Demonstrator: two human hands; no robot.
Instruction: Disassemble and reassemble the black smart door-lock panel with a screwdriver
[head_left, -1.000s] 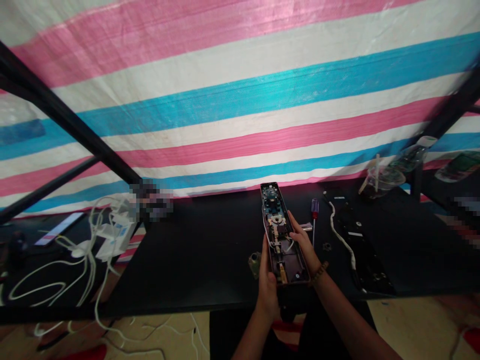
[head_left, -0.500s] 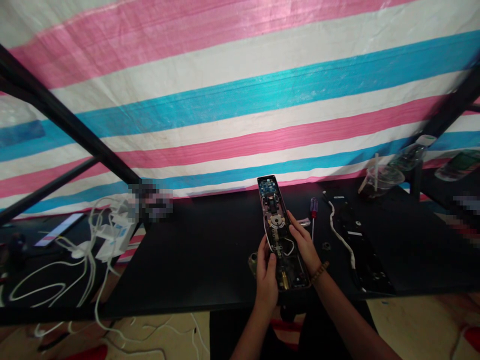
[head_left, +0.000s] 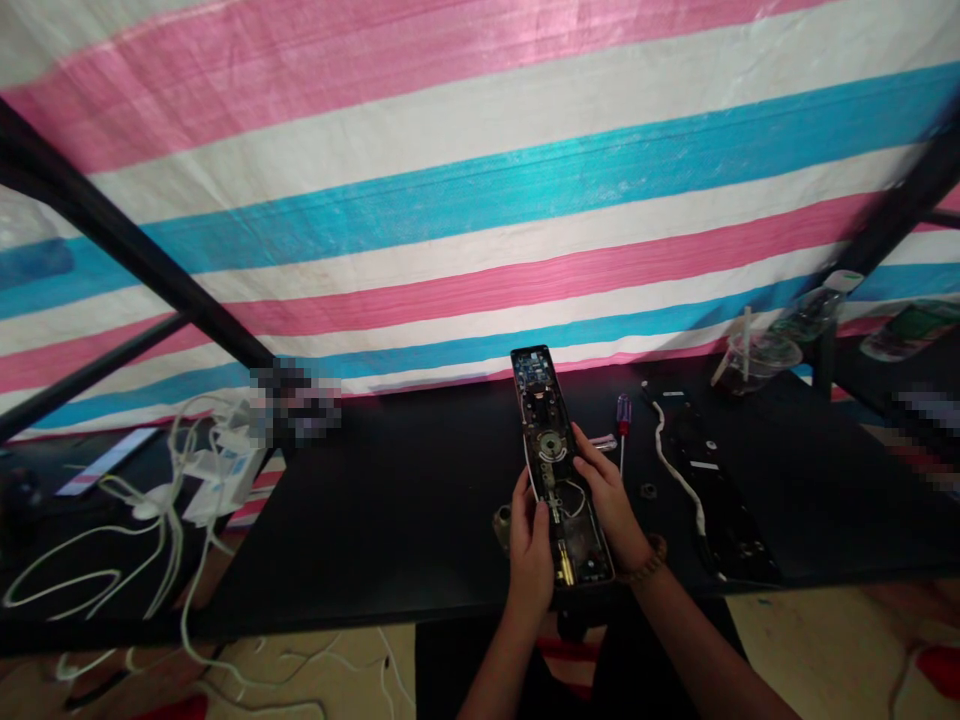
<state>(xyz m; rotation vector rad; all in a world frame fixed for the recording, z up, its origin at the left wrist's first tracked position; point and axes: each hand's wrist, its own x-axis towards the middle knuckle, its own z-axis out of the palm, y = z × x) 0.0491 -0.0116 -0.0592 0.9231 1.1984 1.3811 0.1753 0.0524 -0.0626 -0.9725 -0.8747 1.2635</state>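
I hold a long, narrow electronic housing [head_left: 536,405], which looks like the opened body of a smart door lock, tilted up above the table. Its inside faces me: a blue circuit board at the far end, a round metal part midway, a loop of white wire and a brass piece near me. My left hand [head_left: 530,550] is closed round the left edge, thumb on the rim. Closed on the right edge is my right hand [head_left: 611,505]. Just left of my left hand lies a metallic part [head_left: 503,526], partly hidden by it.
Right of the housing lie a purple-handled screwdriver [head_left: 624,412], a small dark part [head_left: 649,491] and a black panel [head_left: 724,500] with a white-sleeved cable [head_left: 670,455]. A plastic cup [head_left: 757,358] stands at the back right. White cables [head_left: 176,520] tangle on the left; a striped sheet [head_left: 480,240] hangs behind.
The housing has tilted slightly in my hands, so light falls differently on its inner parts. Both hands keep their hold, and the whole view has shifted slightly.
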